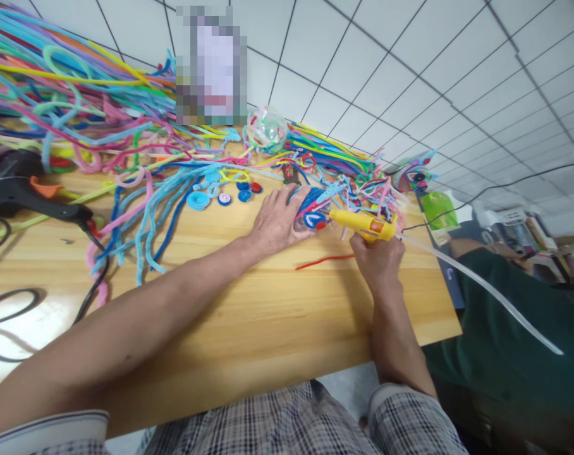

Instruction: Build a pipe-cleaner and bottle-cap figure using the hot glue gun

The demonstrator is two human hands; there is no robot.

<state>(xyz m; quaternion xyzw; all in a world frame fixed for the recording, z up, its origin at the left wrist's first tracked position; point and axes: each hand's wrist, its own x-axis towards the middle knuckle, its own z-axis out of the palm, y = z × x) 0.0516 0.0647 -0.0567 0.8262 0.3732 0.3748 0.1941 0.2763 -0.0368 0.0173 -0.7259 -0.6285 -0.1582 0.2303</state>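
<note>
My left hand [278, 222] is wrapped around a ball [310, 205] covered with blue, light blue and red pipe cleaners, resting near the middle of the table. On its near side shows a coiled blue, white and red disc. In my right hand [378, 256] is a yellow hot glue gun [365, 224], its nozzle pointing left at the ball, close to that disc. Whether nozzle and ball touch I cannot tell. A long clear glue stick [486, 287] trails from the gun's back end. Below the gun lies a red pipe cleaner [322, 261].
Pipe cleaners [102, 95] of many colours heap up at the left and back. Several coiled discs [198, 200] lie left of the ball; behind stands a clear ball [268, 129]. A black glue gun [35, 193] with a looping cord is at left. A person in dark green [500, 316] sits right.
</note>
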